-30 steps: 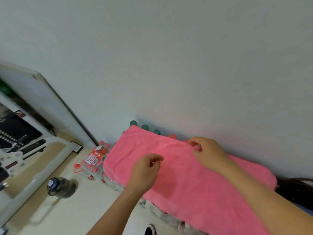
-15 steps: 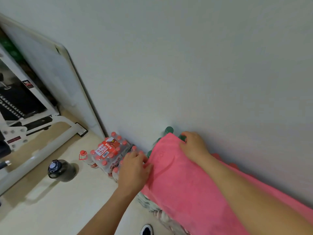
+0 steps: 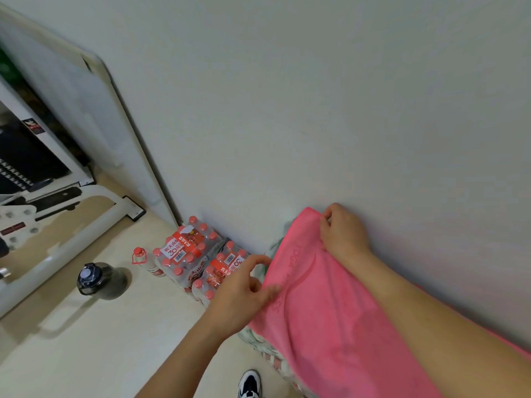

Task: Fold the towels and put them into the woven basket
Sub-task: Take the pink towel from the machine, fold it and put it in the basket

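Observation:
A pink towel (image 3: 321, 317) lies spread over a stack of bottled-water packs against the wall, running off the frame at the lower right. My left hand (image 3: 241, 294) pinches the towel's near left corner at its edge. My right hand (image 3: 343, 235) grips the far left corner up against the wall. Both corners are lifted slightly off the packs. No woven basket is in view.
Shrink-wrapped packs of red-capped bottles (image 3: 191, 249) sit on the floor by the wall, with a single bottle (image 3: 143, 261) beside them. A dark jug (image 3: 92, 278) stands on the floor to the left. A white machine frame (image 3: 57, 242) fills the left side. A shoe (image 3: 250, 383) shows at the bottom.
Both hands slid left along the towel from its middle to its left end and took hold of the two corners. The view swung left and down.

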`<move>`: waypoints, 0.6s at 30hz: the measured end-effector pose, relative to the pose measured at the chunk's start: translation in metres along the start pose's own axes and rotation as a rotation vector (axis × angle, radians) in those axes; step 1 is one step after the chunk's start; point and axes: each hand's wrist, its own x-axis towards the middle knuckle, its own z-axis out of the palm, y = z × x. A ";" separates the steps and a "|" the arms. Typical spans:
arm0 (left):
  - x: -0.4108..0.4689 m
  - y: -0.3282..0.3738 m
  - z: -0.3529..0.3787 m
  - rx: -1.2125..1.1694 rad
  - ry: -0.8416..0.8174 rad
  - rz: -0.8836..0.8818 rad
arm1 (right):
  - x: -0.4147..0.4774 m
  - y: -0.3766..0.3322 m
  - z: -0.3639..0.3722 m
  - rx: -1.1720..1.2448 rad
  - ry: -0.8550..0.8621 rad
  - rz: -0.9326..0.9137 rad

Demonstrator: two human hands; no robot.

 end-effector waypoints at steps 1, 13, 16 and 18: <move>-0.002 -0.001 -0.002 -0.050 -0.054 0.002 | 0.001 -0.002 0.001 -0.033 0.012 -0.004; 0.016 -0.026 -0.015 0.249 0.282 0.086 | 0.002 -0.013 0.014 -0.114 0.058 -0.122; 0.015 -0.022 -0.018 -0.054 0.291 -0.112 | -0.012 -0.015 0.008 -0.192 -0.111 -0.265; 0.010 -0.027 -0.019 -0.228 0.186 -0.228 | -0.029 -0.019 -0.003 -0.158 -0.199 -0.340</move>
